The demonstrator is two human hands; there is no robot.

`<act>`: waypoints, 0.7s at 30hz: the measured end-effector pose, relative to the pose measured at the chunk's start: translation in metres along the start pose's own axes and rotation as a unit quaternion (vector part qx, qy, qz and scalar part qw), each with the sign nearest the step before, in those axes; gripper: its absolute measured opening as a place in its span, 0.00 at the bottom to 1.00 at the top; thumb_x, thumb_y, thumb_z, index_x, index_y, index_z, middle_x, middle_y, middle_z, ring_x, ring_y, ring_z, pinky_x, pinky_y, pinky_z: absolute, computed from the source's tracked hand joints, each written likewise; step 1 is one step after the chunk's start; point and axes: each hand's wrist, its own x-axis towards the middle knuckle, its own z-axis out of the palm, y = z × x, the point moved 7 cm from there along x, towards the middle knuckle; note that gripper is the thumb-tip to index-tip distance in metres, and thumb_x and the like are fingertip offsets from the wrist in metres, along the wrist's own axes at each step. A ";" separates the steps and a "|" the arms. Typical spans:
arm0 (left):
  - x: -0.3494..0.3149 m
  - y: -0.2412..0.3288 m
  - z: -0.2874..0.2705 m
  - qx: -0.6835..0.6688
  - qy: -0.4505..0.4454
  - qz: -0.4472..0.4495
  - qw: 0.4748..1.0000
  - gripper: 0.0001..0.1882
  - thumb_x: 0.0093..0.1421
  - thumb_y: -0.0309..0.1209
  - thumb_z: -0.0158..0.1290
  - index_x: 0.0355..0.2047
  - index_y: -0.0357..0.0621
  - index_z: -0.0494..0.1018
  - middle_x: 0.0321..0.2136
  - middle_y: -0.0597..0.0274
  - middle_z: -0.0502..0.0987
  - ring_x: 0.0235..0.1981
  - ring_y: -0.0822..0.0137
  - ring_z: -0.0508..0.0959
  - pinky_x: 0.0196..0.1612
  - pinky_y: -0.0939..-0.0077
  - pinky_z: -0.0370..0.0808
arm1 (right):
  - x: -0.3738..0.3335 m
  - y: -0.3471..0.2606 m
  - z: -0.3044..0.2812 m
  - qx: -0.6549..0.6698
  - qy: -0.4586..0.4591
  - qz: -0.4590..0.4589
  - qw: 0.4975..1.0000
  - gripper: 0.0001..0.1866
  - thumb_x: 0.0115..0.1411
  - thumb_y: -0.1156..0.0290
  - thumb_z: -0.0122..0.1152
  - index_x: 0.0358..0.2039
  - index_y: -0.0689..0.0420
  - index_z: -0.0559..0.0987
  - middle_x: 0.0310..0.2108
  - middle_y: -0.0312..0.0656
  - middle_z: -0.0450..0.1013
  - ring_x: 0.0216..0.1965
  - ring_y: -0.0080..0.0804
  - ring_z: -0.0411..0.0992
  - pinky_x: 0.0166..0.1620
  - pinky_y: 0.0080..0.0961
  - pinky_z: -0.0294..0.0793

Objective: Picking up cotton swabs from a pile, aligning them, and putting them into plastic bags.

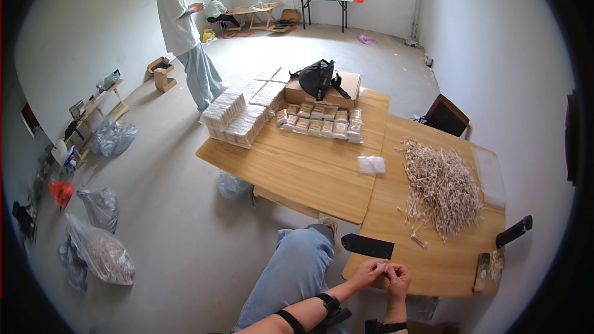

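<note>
My left hand (367, 274) and my right hand (398, 279) meet at the near edge of the wooden table (328, 173). The fingertips of both are pinched together around something small and pale. It is mostly hidden by the fingers, and I cannot make out its kind. Just beyond the hands lies a flat black strip (367, 247) with one rounded end. A few loose cotton swabs (419, 241) rest together nearby. Farther right spreads a large heap of cotton swabs (440, 188).
Small filled bags (322, 120), white packs (238, 119) and a cardboard box (296, 91) with a black bag (318, 78) stand farther back. Clear plastic sleeves (489, 176) and a black upright object (513, 231) line the right edge. A person (185, 31) stands at far left.
</note>
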 end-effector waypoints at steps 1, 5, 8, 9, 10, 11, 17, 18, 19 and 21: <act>0.000 0.001 0.001 -0.001 -0.003 -0.002 1.000 0.19 0.68 0.36 0.51 0.51 0.33 0.74 0.36 0.59 0.81 0.38 0.73 0.79 0.44 0.77 0.75 | -0.001 0.000 0.001 -0.001 0.004 0.001 1.000 0.03 0.64 0.77 0.60 0.33 0.64 0.77 0.31 0.40 0.78 0.32 0.22 0.76 0.40 0.20 0.78; -0.002 0.009 -0.002 0.067 0.019 0.024 0.997 0.18 0.67 0.36 0.52 0.52 0.36 0.74 0.37 0.59 0.80 0.39 0.73 0.78 0.45 0.78 0.74 | -0.005 -0.003 0.004 0.018 0.009 0.009 1.000 0.03 0.64 0.78 0.59 0.33 0.63 0.77 0.33 0.40 0.78 0.35 0.21 0.75 0.41 0.18 0.76; -0.001 0.002 0.002 0.028 -0.009 -0.001 1.000 0.18 0.68 0.36 0.51 0.53 0.38 0.74 0.38 0.62 0.80 0.41 0.75 0.77 0.46 0.80 0.73 | -0.004 -0.003 0.001 0.008 0.006 0.012 1.000 0.04 0.65 0.76 0.58 0.35 0.63 0.78 0.34 0.39 0.78 0.35 0.21 0.75 0.42 0.18 0.75; -0.001 0.002 0.003 0.018 0.001 0.004 1.000 0.18 0.69 0.36 0.50 0.53 0.37 0.74 0.39 0.62 0.80 0.41 0.75 0.77 0.46 0.80 0.73 | -0.003 -0.002 0.001 0.027 0.009 0.025 0.999 0.05 0.65 0.76 0.57 0.35 0.64 0.78 0.34 0.39 0.78 0.35 0.22 0.75 0.43 0.19 0.75; 0.000 0.003 0.002 0.007 0.011 0.009 1.000 0.18 0.69 0.36 0.49 0.53 0.37 0.73 0.39 0.61 0.80 0.41 0.75 0.77 0.47 0.80 0.73 | -0.003 0.000 0.001 0.046 0.011 0.038 0.998 0.06 0.66 0.75 0.57 0.36 0.64 0.78 0.34 0.39 0.78 0.35 0.22 0.75 0.43 0.20 0.76; 0.001 0.001 0.004 -0.003 0.001 -0.001 1.000 0.19 0.71 0.35 0.46 0.54 0.35 0.72 0.40 0.61 0.80 0.42 0.75 0.77 0.49 0.80 0.72 | -0.003 0.000 0.001 0.043 0.008 0.041 0.998 0.06 0.66 0.75 0.53 0.38 0.64 0.77 0.35 0.41 0.77 0.36 0.26 0.77 0.45 0.24 0.79; 0.002 0.006 0.003 -0.036 -0.026 0.003 0.999 0.19 0.72 0.35 0.44 0.56 0.35 0.71 0.43 0.60 0.79 0.45 0.75 0.76 0.52 0.80 0.71 | -0.004 -0.003 0.005 0.081 0.013 0.047 0.996 0.08 0.67 0.74 0.53 0.38 0.65 0.78 0.36 0.41 0.78 0.38 0.27 0.77 0.46 0.24 0.78; 0.002 0.006 0.003 -0.062 -0.030 0.000 0.998 0.20 0.72 0.35 0.43 0.56 0.35 0.70 0.44 0.60 0.79 0.46 0.75 0.76 0.52 0.80 0.70 | -0.004 -0.006 0.008 0.093 0.013 0.046 0.994 0.08 0.67 0.73 0.54 0.38 0.65 0.79 0.35 0.40 0.78 0.38 0.25 0.77 0.45 0.23 0.77; 0.000 0.005 0.003 -0.073 -0.035 -0.011 0.997 0.20 0.72 0.36 0.43 0.57 0.35 0.70 0.46 0.59 0.78 0.48 0.74 0.75 0.53 0.79 0.70 | -0.005 -0.008 0.010 0.093 0.014 0.053 0.994 0.07 0.67 0.74 0.55 0.37 0.64 0.79 0.36 0.39 0.78 0.37 0.24 0.76 0.43 0.23 0.77; -0.006 0.012 0.002 -0.035 -0.038 0.007 0.999 0.20 0.72 0.36 0.42 0.57 0.36 0.70 0.46 0.58 0.78 0.48 0.73 0.75 0.53 0.79 0.70 | -0.010 -0.016 0.006 0.010 0.003 0.031 0.999 0.06 0.65 0.75 0.57 0.37 0.64 0.79 0.35 0.39 0.78 0.36 0.23 0.75 0.42 0.22 0.76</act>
